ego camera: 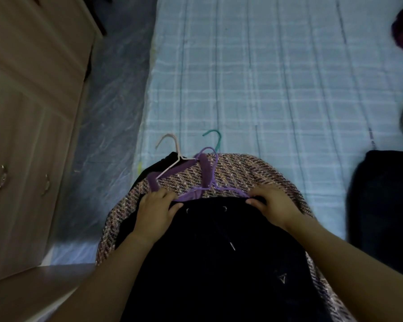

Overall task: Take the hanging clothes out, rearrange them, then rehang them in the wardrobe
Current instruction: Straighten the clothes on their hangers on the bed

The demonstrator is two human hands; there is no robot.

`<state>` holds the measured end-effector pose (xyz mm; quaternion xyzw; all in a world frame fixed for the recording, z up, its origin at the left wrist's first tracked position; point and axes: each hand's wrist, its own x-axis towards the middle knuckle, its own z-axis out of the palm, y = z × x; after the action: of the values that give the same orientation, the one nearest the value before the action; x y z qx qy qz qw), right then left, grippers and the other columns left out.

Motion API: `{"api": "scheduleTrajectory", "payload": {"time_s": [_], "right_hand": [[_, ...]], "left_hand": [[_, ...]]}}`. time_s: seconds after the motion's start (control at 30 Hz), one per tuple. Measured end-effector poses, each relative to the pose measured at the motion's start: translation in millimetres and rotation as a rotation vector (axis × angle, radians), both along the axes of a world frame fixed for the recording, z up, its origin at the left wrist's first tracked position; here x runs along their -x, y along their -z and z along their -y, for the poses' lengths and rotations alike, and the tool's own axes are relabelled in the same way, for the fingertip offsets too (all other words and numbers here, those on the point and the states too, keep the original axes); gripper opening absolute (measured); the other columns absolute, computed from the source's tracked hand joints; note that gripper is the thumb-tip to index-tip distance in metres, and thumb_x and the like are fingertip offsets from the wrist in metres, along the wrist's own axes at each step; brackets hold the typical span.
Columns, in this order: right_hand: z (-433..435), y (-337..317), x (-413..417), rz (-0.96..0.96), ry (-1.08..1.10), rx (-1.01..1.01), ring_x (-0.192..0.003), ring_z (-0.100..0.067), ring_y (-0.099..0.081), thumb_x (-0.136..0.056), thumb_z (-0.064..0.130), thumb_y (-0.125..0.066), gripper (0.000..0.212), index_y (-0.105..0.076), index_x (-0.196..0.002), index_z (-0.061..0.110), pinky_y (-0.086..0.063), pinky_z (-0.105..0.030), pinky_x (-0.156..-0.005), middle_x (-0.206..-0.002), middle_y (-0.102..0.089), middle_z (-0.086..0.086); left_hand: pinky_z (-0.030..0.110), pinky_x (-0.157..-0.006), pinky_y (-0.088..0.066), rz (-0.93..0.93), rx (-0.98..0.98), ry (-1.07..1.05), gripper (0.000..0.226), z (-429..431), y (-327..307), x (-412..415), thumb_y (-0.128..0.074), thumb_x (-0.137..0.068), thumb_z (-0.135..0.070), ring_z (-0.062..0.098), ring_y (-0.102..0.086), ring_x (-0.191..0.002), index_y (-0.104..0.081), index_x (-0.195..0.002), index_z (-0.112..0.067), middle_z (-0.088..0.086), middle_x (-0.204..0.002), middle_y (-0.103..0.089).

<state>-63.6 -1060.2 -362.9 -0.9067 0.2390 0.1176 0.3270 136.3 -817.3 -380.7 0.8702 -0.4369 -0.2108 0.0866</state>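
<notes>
At the bed's (pixel 265 89) near edge, the left hand (pixel 157 211) and right hand (pixel 273 206) each pinch the dark garment's (pixel 219 252) top by the purple hanger (pixel 209 180); best to pull evenly.

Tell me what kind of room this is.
Most likely a bedroom: a bed with a pale blue checked sheet, a wardrobe with handled doors beside it, and clothes on hangers laid on the bed.
</notes>
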Motion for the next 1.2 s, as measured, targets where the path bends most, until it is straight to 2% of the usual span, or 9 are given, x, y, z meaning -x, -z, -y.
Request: {"api": "scheduleTrajectory", "payload": {"time_s": [0.17, 0.3, 0.43, 0.57, 0.73, 0.87, 0.97, 1.07, 1.2], "right_hand": [[-17.5, -43.7, 40.3, 0.208, 0.048, -0.047, -0.078, -0.016, -0.055, -0.087, 0.034, -0.055, 0.019, -0.067, -0.088, 0.019, -0.043, -0.034, -0.073, -0.080, -0.061, 0.006], [-25.8, -79.6, 80.5, 0.339, 0.054, 0.026, -0.081, -0.013, -0.053, -0.087, 0.033, -0.056, 0.019, -0.067, -0.092, 0.019, -0.038, -0.024, -0.075, -0.085, -0.061, 0.005], [-32.4, -114.4, 125.2, 0.471, 0.027, 0.063, -0.078, -0.010, -0.049, -0.088, 0.035, -0.052, 0.023, -0.065, -0.089, 0.017, -0.035, -0.019, -0.072, -0.081, -0.054, 0.008], [-49.7, -130.4, 197.7, 0.552, -0.023, 0.038, -0.078, -0.010, -0.052, -0.087, 0.036, -0.051, 0.027, -0.068, -0.088, 0.016, -0.040, -0.024, -0.073, -0.080, -0.063, 0.003], [-81.6, -150.7, 275.3, 0.656, -0.003, -0.084, -0.084, 0.000, -0.057, -0.081, 0.018, -0.066, 0.016, -0.071, -0.095, 0.019, -0.042, -0.014, -0.081, -0.088, -0.063, 0.013], [-99.8, -171.2, 303.0, 0.721, 0.010, -0.064, -0.084, -0.002, -0.058, -0.081, 0.016, -0.066, 0.018, -0.071, -0.098, 0.018, -0.043, -0.014, -0.081, -0.088, -0.065, 0.009], [-107.9, -183.2, 316.7, 0.741, 0.050, 0.002, -0.083, -0.006, -0.058, -0.081, 0.014, -0.069, 0.017, -0.071, -0.097, 0.017, -0.044, -0.017, -0.080, -0.086, -0.065, 0.004], [-134.8, -194.9, 343.5, 0.770, 0.121, 0.102, -0.082, -0.004, -0.056, -0.081, 0.018, -0.067, 0.017, -0.071, -0.098, 0.016, -0.042, -0.013, -0.078, -0.085, -0.062, 0.009], [-197.5, -200.7, 398.8, 0.740, 0.256, 0.169, -0.081, -0.006, -0.056, -0.082, 0.020, -0.064, 0.020, -0.071, -0.100, 0.017, -0.043, -0.016, -0.077, -0.086, -0.056, 0.015]], "left_hand": [[0.037, -0.077, -0.036, 0.072, 0.091, -0.008, 0.020, -9.0, -46.0, 25.8, -0.047, -0.092, -0.042, 0.023, -0.057, -0.077, -0.057, -0.086, -0.024, -0.007, -0.074, -0.057], [0.033, -0.071, -0.032, 0.132, 0.168, -0.001, 0.034, -19.7, -95.0, 64.9, -0.030, -0.091, -0.050, 0.021, -0.055, -0.075, -0.055, -0.086, -0.026, -0.008, -0.073, -0.055], [0.032, -0.063, -0.034, 0.171, 0.270, -0.078, 0.032, -31.6, -148.0, 133.4, -0.035, -0.093, -0.044, 0.022, -0.056, -0.070, -0.054, -0.080, -0.022, -0.006, -0.072, -0.055], [0.033, -0.064, -0.044, 0.249, 0.306, -0.229, 0.035, -65.2, -183.6, 239.6, -0.038, -0.093, -0.041, 0.021, -0.061, -0.074, -0.064, -0.087, -0.018, -0.004, -0.078, -0.064], [0.033, -0.065, -0.051, 0.290, 0.369, -0.366, 0.052, -98.8, -216.2, 339.4, -0.034, -0.095, -0.053, 0.015, -0.063, -0.074, -0.071, -0.087, -0.017, -0.007, -0.082, -0.069], [0.025, -0.067, -0.046, 0.346, 0.412, -0.358, 0.036, -113.1, -241.3, 364.0, -0.045, -0.089, -0.044, 0.014, -0.064, -0.075, -0.072, -0.089, -0.021, -0.009, -0.085, -0.070], [0.016, -0.067, -0.036, 0.351, 0.478, -0.337, 0.034, -117.6, -254.0, 371.5, -0.046, -0.088, -0.043, 0.007, -0.060, -0.078, -0.072, -0.090, -0.021, -0.010, -0.086, -0.070], [0.011, -0.067, -0.033, 0.325, 0.548, -0.241, 0.036, -133.6, -261.0, 383.2, -0.045, -0.089, -0.042, 0.007, -0.058, -0.082, -0.072, -0.092, -0.018, -0.008, -0.088, -0.071], [0.016, -0.067, -0.036, 0.226, 0.576, -0.113, 0.031, -168.1, -262.7, 401.8, -0.051, -0.088, -0.037, 0.008, -0.059, -0.079, -0.072, -0.093, -0.015, -0.003, -0.089, -0.071]]}}
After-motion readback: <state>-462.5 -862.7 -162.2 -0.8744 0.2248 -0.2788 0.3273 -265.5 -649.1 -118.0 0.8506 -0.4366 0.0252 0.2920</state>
